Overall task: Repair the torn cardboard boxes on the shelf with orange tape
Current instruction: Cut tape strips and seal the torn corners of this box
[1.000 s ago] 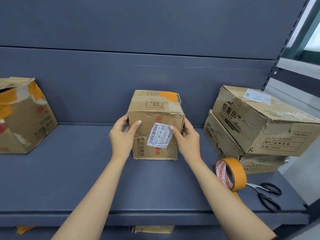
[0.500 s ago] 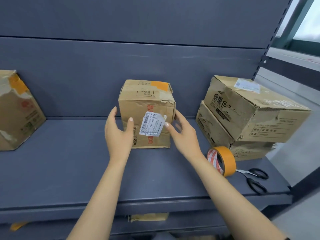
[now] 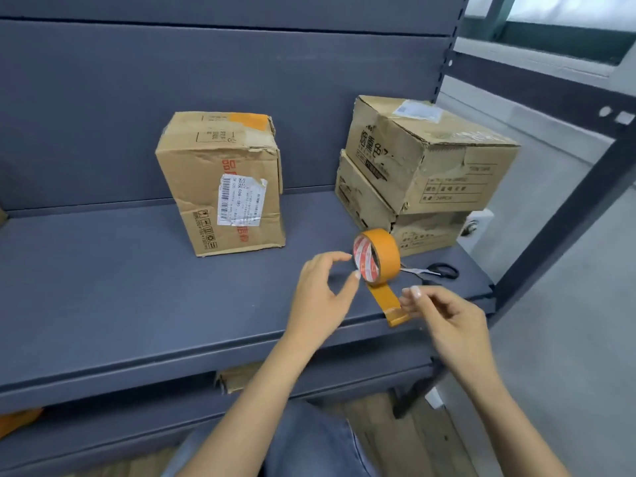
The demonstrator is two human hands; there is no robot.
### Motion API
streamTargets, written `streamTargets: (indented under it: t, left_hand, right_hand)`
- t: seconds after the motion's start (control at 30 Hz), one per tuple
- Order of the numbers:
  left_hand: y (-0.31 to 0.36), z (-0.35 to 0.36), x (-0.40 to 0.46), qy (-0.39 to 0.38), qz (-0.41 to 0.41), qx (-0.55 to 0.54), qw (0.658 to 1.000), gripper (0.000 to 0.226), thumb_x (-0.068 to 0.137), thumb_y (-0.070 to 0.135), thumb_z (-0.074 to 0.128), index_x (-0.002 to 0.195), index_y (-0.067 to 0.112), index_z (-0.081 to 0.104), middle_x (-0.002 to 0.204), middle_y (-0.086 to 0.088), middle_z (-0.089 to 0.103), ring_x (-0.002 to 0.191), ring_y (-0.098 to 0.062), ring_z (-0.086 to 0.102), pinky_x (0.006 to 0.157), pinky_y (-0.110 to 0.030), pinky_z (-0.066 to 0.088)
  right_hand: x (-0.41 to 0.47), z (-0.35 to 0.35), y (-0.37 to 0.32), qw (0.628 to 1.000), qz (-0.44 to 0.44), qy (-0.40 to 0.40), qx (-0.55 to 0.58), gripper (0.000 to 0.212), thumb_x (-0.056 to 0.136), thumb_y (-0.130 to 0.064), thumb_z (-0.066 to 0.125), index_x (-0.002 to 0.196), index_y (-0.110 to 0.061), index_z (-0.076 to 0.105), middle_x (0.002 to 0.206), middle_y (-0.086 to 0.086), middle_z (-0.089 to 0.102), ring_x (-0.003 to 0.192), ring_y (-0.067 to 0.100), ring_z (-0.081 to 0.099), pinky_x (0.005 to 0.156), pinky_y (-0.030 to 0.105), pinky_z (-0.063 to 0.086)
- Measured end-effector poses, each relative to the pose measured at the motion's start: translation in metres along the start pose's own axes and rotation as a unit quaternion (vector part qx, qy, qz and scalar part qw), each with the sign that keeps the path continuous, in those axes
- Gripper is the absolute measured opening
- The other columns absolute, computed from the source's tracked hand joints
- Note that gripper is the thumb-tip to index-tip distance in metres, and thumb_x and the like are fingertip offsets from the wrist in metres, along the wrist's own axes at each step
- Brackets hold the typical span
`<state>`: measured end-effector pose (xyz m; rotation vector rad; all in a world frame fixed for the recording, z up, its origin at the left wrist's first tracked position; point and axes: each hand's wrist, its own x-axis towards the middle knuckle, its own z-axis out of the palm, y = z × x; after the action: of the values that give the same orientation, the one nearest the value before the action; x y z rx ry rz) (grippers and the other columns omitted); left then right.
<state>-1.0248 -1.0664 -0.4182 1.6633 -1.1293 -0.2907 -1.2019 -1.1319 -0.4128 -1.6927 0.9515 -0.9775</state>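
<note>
A roll of orange tape (image 3: pixel 383 251) stands on edge on the grey shelf (image 3: pixel 103 287), at its right front. My left hand (image 3: pixel 320 294) curls its thumb and forefinger against the roll's left rim. A short loose strip (image 3: pixel 387 299) runs from the roll toward me, and my right hand (image 3: pixel 444 318) pinches its free end. A torn cardboard box (image 3: pixel 223 173) with a white label and an orange patch on top stands upright behind, apart from both hands.
Two worn boxes are stacked at the right, the upper (image 3: pixel 426 149) skewed on the lower (image 3: pixel 364 201). Black scissors (image 3: pixel 440 271) lie just behind the roll. A dark shelf post (image 3: pixel 550 218) rises at the right. Another cardboard piece (image 3: pixel 237 376) shows beneath the shelf.
Both hands let go of the middle box and moved right and toward me to the tape. My view swung right, so the left box has gone out of sight.
</note>
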Motion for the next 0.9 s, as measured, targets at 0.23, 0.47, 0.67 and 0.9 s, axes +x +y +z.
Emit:
streamTargets:
  t: [0.23, 0.47, 0.67, 0.9]
  left_hand:
    - [-0.003, 0.044, 0.007, -0.044, -0.038, -0.026, 0.998, 0.03, 0.09, 0.029, 0.064, 0.118, 0.021, 0.054, 0.12, 0.007, 0.058, 0.114, -0.011, 0.053, 0.097, -0.029, 0.044]
    - [-0.002, 0.06, 0.014, -0.057, -0.071, -0.008, 0.996, 0.023, 0.092, 0.029, 0.061, 0.112, 0.018, 0.058, 0.108, 0.003, 0.063, 0.101, -0.013, 0.059, 0.09, -0.031, 0.049]
    - [-0.008, 0.064, 0.011, -0.063, -0.072, 0.0, 0.995, 0.013, 0.093, 0.024, 0.06, 0.103, 0.016, 0.061, 0.103, 0.003, 0.065, 0.099, -0.015, 0.061, 0.087, -0.029, 0.05]
    - [-0.003, 0.067, 0.017, -0.056, -0.061, -0.01, 0.997, 0.032, 0.091, 0.036, 0.062, 0.081, 0.006, 0.06, 0.079, -0.012, 0.064, 0.073, -0.026, 0.058, 0.065, -0.038, 0.048]
  right_hand:
    - [-0.006, -0.022, 0.045, 0.988, 0.138, 0.009, -0.062, 0.042, 0.091, -0.044, 0.06, 0.069, -0.01, 0.071, 0.066, 0.0, 0.072, 0.066, 0.012, 0.069, 0.077, 0.034, 0.058]
    - [0.017, 0.003, 0.04, 0.964, 0.229, -0.05, -0.127, 0.068, 0.081, -0.074, 0.051, 0.062, -0.013, 0.073, 0.058, -0.003, 0.071, 0.06, 0.011, 0.07, 0.08, 0.036, 0.058]
    - [0.02, 0.013, 0.046, 0.956, 0.192, -0.033, -0.217, 0.06, 0.083, -0.071, 0.053, 0.055, -0.02, 0.069, 0.053, -0.012, 0.067, 0.061, 0.009, 0.068, 0.077, 0.036, 0.057]
    - [0.007, 0.009, 0.064, 0.974, 0.217, -0.061, -0.023, 0.029, 0.093, -0.035, 0.062, 0.075, -0.013, 0.069, 0.067, -0.001, 0.072, 0.062, 0.012, 0.065, 0.066, 0.025, 0.056]
